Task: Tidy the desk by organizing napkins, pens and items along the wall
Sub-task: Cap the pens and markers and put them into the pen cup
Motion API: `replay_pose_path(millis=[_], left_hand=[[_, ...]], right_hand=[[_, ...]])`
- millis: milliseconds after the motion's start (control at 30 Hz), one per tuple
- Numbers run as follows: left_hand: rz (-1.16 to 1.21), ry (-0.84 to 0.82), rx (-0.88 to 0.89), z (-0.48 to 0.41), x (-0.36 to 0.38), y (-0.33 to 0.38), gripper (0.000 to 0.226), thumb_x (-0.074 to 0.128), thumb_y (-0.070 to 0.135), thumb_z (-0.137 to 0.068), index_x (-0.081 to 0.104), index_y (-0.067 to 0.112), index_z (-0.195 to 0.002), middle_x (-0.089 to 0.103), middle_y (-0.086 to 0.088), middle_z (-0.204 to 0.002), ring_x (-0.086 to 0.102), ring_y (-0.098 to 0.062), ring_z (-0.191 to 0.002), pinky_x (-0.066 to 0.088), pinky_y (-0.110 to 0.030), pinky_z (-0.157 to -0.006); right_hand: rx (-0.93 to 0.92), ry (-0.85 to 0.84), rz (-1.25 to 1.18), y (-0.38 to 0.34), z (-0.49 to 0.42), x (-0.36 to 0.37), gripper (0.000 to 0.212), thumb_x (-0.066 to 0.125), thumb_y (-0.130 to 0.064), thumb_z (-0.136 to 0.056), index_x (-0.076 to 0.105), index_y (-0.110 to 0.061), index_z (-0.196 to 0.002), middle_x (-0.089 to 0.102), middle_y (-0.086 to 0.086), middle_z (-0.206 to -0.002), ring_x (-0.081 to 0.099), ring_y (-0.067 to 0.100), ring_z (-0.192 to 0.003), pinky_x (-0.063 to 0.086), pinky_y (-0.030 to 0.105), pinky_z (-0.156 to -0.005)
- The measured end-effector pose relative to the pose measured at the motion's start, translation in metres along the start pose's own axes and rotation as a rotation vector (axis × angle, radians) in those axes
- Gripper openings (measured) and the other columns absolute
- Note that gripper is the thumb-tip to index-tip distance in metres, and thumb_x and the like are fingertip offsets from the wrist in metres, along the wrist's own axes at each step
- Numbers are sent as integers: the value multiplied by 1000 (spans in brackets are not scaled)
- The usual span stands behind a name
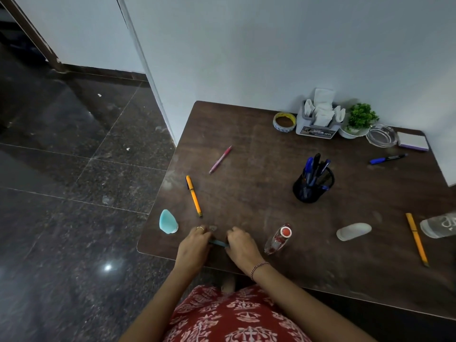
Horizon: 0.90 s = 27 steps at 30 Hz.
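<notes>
Near the front edge of the brown desk [259, 154], my left hand [193, 245] and my right hand [240, 244] each grip one end of a short teal pen [218, 242]. An orange pen [193, 195] and a pink pen [220, 159] lie loose to the left. A black mesh pen cup [313, 185] holds several blue pens. A blue marker [388, 159] and a yellow pencil [416, 239] lie on the right. Against the wall stands a napkin holder [318, 119] stuffed with white napkins.
Along the wall sit a tape roll [284, 121], small green plant [359, 119], glass ashtray [381, 135] and notepad [413, 141]. A teal oval object [167, 222], small red-capped bottle [278, 239], white case [353, 232] and clear bottle [440, 224] lie on the desk. Dark floor lies left.
</notes>
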<state>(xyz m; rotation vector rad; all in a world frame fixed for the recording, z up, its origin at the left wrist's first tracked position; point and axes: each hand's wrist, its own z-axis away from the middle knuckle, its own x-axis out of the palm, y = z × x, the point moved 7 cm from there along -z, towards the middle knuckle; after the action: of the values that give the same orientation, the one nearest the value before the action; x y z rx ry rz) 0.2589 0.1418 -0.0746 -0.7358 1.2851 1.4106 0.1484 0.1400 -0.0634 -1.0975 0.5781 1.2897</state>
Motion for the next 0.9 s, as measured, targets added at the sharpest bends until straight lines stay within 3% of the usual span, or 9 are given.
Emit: replay_pose_path(millis=[167,333,467,533,667,900], left_hand=[[1,20,20,0,-4,-5,22,52,23,-92,62,23,-112,54,5,-114,49,-12,-112,48,-27,-79],[78,112,27,-4,-18,1,20,55,24,-90,64,23,-108,61,3,-104,58,-15,-101,49,-30,-74],[168,226,72,-13,-42,21,13,61,26,-87,67,22,-98,65,2,-91,61,-17,-88,41,-27,-65],[215,270,105,-22,-54,34,11,64,24,-85,68,22,-96,66,1,-88,62,-18,-84,44,-30,-63],[267,327,170,-44,-78,65,11,70,21,-80,70,19,-91,68,0,-84,64,-20,-82,50,-34,-65],[389,306,267,-80,-104,137,11,73,24,-79,71,20,-88,70,4,-80,66,-10,-71,55,-35,-67]], right_hand=[[-25,-2,16,-9,-1,-10,28,59,-17,-87,59,-3,-112,54,12,-117,56,31,-107,48,39,-89],[-43,126,-81,-8,0,-46,24,59,-18,-86,62,-7,-108,58,9,-112,58,26,-103,47,33,-85],[-32,228,-227,1,4,-80,23,60,-12,-87,66,-13,-109,61,5,-114,59,20,-106,44,27,-92],[-9,281,-279,10,6,-99,23,60,-13,-88,67,-14,-110,61,5,-113,59,19,-105,44,24,-92],[20,418,-357,33,20,-140,23,56,-17,-92,68,-13,-111,61,3,-107,60,13,-97,40,12,-77],[35,565,-397,81,38,-193,27,61,-12,-88,63,-18,-115,58,-4,-101,52,0,-85,40,9,-78]])
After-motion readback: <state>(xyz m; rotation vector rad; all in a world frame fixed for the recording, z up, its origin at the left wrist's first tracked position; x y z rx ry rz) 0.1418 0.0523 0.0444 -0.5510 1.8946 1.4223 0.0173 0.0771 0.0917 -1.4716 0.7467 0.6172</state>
